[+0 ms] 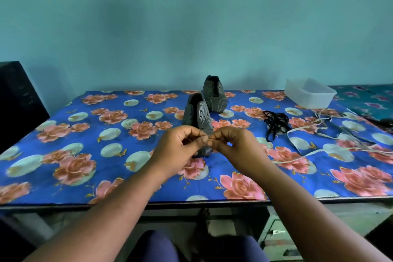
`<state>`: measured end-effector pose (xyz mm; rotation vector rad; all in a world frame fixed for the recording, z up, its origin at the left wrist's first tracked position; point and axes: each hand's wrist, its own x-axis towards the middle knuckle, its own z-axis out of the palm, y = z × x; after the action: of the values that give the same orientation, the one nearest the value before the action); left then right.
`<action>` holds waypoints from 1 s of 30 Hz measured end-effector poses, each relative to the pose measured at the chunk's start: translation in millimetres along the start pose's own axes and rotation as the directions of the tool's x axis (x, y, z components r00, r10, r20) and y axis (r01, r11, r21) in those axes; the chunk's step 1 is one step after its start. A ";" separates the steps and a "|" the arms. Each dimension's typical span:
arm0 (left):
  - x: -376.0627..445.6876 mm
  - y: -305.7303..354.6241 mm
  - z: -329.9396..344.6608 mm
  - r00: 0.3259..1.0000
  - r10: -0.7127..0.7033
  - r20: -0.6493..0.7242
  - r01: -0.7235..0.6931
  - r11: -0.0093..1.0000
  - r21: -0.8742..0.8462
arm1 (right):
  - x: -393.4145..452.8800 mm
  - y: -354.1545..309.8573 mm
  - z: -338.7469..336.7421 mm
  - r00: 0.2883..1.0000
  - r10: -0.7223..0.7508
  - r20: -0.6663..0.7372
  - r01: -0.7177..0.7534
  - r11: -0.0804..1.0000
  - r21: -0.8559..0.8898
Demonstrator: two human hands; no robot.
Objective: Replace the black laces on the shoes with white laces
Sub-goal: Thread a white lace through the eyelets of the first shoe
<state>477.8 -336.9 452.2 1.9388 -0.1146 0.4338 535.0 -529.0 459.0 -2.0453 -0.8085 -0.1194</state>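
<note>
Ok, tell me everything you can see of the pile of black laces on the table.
The black laces lie in a loose tangled heap of thin flat loops on the floral tablecloth, right of the two shoes and in front of the clear plastic container. They are out of the shoes and lie slack. Neither hand touches them. A white lace runs close beside the heap on its right; whether the two touch cannot be told.

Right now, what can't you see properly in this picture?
All in the head view:
- Near shoe: its toe is hidden behind the left hand and right hand.
- What the fingertips pinch: too small to tell.
- White lace: cut off by the right edge.
- Dark object at the right edge: cut off.
</note>
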 end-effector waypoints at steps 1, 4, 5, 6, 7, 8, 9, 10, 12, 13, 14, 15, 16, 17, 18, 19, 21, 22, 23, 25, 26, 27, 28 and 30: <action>-0.4 -1.1 -3.5 1.000 0.013 -0.001 -0.013 0.999 0.042 | 0.7 -0.4 2.3 1.000 -0.015 0.004 0.015 1.000 -0.008; -7.8 -2.2 -9.8 0.999 0.022 -0.034 -0.017 0.990 0.139 | 1.9 -1.6 6.6 0.997 -0.059 0.040 0.060 0.998 -0.032; -11.5 -2.4 -9.8 0.999 0.015 -0.050 -0.008 0.991 0.130 | 2.0 -2.2 7.5 0.995 -0.073 0.063 0.076 0.996 -0.050; -15.2 -2.3 -9.3 0.998 0.006 -0.058 0.001 0.993 0.116 | 2.2 -1.6 8.4 0.992 -0.088 0.088 0.095 0.992 -0.078; -18.4 -3.3 -8.2 0.998 -0.003 -0.064 0.010 0.994 0.107 | 2.5 0.1 10.2 0.989 -0.100 0.107 0.112 0.988 -0.107; -20.7 -5.4 -7.6 0.998 -0.013 -0.064 0.020 0.994 0.105 | 2.8 2.7 11.9 0.986 -0.109 0.123 0.125 0.983 -0.136; -22.2 -8.2 -7.2 0.998 -0.025 -0.065 0.032 0.993 0.113 | 2.8 5.3 13.5 0.985 -0.110 0.133 0.131 0.979 -0.158; -23.3 -10.6 -7.1 0.997 -0.034 -0.064 0.042 0.991 0.130 | 2.8 8.3 15.0 0.984 -0.110 0.140 0.135 0.975 -0.179; -25.0 -14.7 -7.8 0.998 -0.039 -0.041 0.046 0.983 0.176 | 1.8 11.7 17.7 0.982 -0.122 0.146 0.151 0.965 -0.214; -25.6 -15.9 -8.0 0.999 -0.034 -0.022 0.038 0.978 0.206 | 1.0 11.8 18.7 0.980 -0.130 0.150 0.162 0.959 -0.232; -26.4 -15.4 -8.4 1.000 -0.027 -0.001 0.027 0.970 0.242 | 0.4 11.1 19.4 0.978 -0.137 0.156 0.173 0.952 -0.253; -26.6 -14.5 -9.3 1.000 -0.021 0.016 0.016 0.958 0.285 | -0.1 10.8 19.9 0.976 -0.144 0.165 0.185 0.944 -0.274; -26.2 -13.5 -11.3 0.999 -0.016 0.032 0.005 0.943 0.334 | 0.2 11.1 20.2 0.973 -0.153 0.175 0.200 0.936 -0.291; -25.1 -13.1 -14.1 0.999 -0.009 0.047 -0.009 0.925 0.379 | 0.6 12.0 20.1 0.969 -0.162 0.186 0.214 0.929 -0.303; -23.9 -12.9 -18.0 0.998 -0.004 0.063 -0.023 0.906 0.422 | 0.9 13.1 19.3 0.966 -0.172 0.195 0.227 0.923 -0.310; -22.9 -13.2 -21.8 0.997 -0.001 0.074 -0.033 0.891 0.453 | 0.8 14.1 18.2 0.963 -0.184 0.199 0.240 0.919 -0.312; -22.0 -14.4 -29.0 0.996 0.003 0.089 -0.046 0.874 0.484 | -0.7 15.1 15.5 0.960 -0.210 0.186 0.261 0.913 -0.313; -22.7 -14.7 -32.4 0.995 0.002 0.098 -0.050 0.869 0.492 | -2.0 15.0 14.3 0.959 -0.218 0.179 0.266 0.910 -0.317; -23.9 -16.5 -35.8 0.994 0.000 0.105 -0.053 0.863 0.502 | -3.2 15.1 13.3 0.959 -0.223 0.176 0.270 0.906 -0.326; -27.1 -20.1 -43.0 0.994 -0.006 0.110 -0.054 0.845 0.533 | -5.1 18.9 11.7 0.958 -0.225 0.178 0.275 0.897 -0.346; -28.1 -24.3 -47.6 0.995 -0.016 0.103 -0.043 0.842 0.539 | -5.6 22.2 10.4 0.960 -0.218 0.177 0.269 0.897 -0.350; -29.1 -29.3 -52.0 0.996 -0.026 0.088 -0.026 0.845 0.534 | -6.1 25.8 9.2 0.963 -0.206 0.173 0.255 0.902 -0.349; -30.5 -31.6 -55.6 0.997 -0.038 0.068 -0.002 0.854 0.520 | -7.0 28.7 8.3 0.967 -0.192 0.166 0.240 0.906 -0.348; -33.2 -37.0 -58.4 0.997 -0.051 0.060 0.012 0.849 0.528 | -9.3 31.9 9.2 0.974 -0.164 0.159 0.211 0.912 -0.352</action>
<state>442.8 -273.0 428.2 2.4992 -0.0061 0.3999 544.4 -538.4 427.1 -2.3378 -1.1322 -0.2693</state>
